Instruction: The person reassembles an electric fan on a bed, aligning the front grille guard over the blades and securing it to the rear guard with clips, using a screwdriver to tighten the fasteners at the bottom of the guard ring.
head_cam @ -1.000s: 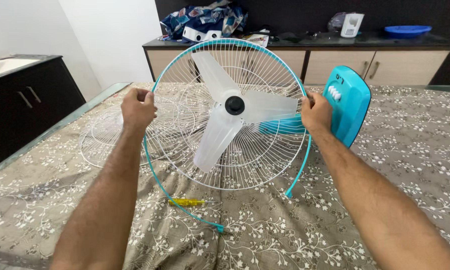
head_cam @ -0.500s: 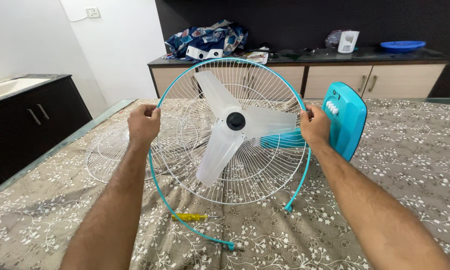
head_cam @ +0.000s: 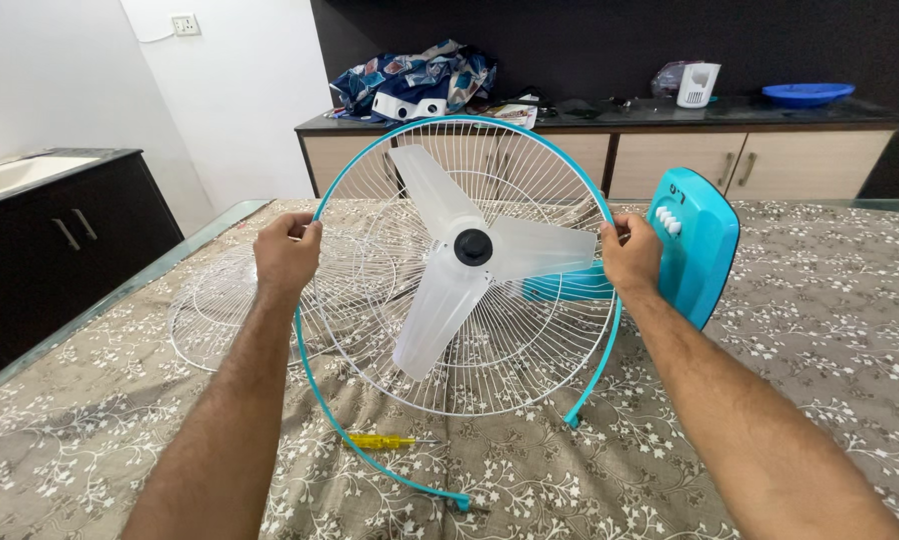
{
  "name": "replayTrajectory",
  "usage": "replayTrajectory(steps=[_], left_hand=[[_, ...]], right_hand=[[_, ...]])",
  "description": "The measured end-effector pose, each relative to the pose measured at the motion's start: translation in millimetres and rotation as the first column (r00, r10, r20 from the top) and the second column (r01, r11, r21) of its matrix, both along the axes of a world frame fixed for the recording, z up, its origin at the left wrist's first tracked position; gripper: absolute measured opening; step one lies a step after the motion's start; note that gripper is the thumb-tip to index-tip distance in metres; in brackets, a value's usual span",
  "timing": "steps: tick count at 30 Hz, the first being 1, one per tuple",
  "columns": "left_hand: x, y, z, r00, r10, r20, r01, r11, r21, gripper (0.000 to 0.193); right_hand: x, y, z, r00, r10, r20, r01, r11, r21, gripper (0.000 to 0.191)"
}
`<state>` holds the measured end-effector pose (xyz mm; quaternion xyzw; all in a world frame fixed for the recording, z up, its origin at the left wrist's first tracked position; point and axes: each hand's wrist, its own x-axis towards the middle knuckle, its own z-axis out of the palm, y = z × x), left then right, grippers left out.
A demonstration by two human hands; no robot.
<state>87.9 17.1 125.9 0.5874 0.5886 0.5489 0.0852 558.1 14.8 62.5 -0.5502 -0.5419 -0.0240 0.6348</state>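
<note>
We have the table [head_cam: 820,330] under its flowered cloth stretching out before us, and near its middle the fan [head_cam: 470,270] stands on edge, white wire grille and pale three-blade rotor facing us, its turquoise base [head_cam: 698,245] behind it toward the table's right edge. A loose white grille [head_cam: 215,310] lies flat toward the left edge, partly behind the fan. Our left hand [head_cam: 288,252] has its fingers curled tight round the turquoise rim ring [head_cam: 322,385] on the left, our right hand [head_cam: 632,252] grips it on the right, the ring's open ends hanging near the front edge, and a small yellow screwdriver [head_cam: 382,440] lies just inside the ring's loose arc.
</note>
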Motion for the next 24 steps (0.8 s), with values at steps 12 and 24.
replayTrajectory(steps=[12,24], left_hand=[[2.2,3.4,0.9,1.000,0.016,-0.004,-0.016,1.000,0.020,0.023],[-0.5,4.3,-2.2,0.999,0.050,0.004,-0.050,0.993,0.107,0.023]], right_hand=[[1.7,4.9,-4.7,1.000,-0.028,-0.011,0.028,1.000,-0.014,0.020],[1.4,6.1,-8.8,0.999,-0.038,-0.035,0.038,0.999,-0.013,0.020]])
